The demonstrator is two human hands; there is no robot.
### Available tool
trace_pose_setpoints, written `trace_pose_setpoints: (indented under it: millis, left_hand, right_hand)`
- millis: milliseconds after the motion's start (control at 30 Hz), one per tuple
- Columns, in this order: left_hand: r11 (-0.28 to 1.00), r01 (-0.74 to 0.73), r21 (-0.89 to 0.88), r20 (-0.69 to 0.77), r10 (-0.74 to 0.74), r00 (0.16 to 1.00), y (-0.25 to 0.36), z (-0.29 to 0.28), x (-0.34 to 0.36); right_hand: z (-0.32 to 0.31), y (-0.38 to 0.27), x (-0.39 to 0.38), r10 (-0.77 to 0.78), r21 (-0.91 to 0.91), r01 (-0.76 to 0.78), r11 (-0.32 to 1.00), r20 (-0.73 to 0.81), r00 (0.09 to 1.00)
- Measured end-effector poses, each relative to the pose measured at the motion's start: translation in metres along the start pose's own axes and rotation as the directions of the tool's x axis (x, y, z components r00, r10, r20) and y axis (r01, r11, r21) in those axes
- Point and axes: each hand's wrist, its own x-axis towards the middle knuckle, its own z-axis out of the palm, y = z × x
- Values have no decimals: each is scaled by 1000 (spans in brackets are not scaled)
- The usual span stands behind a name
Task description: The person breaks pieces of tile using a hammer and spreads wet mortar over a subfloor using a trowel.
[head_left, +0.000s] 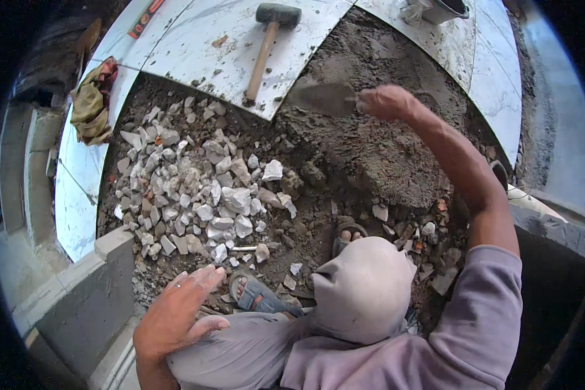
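Note:
My right hand (387, 103) reaches out over the wet mortar bed (396, 143), its fingers closed round the handle of a trowel (324, 99). The grey, mortar-smeared blade lies flat on or just above the mortar, close to the corner of a white marbled tile (224, 55). Down by my knee, my left hand (185, 305) is held with its fingers stretched out and nothing in it. Pale dust covers its fingertips. Most of the trowel's handle is hidden in my right fist.
A mallet (266, 52) lies on the tile. Broken rubble (195, 175) fills the ground at left. A crumpled cloth (94, 107), a red level (144, 19) and a bucket (441, 10) rest on other tiles. A low block wall (84, 292) edges the left side.

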Motion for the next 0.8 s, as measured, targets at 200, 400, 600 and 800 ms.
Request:
trace_pose_setpoints:
  millis: [200,400,600,800]
  left_hand:
    - [973,207,-102,-45,-212,976,-3,-17,39]
    - [875,473,-99,-181,-483,857,-19,-18,46]
    - [830,540,-135,-257,-556,790,17,-40,28]
    - [940,333,71,-263,-304,916,146,-136,51]
  right_hand:
    - [-17,62,10,322,231,-296,927,-83,943]
    - [103,35,-84,616,847,-166,504,-219,757]
    - [121,-21,-164,556,604,81,-793,662,502]
    - [69,-64,-20,552,449,351,-822,475,685]
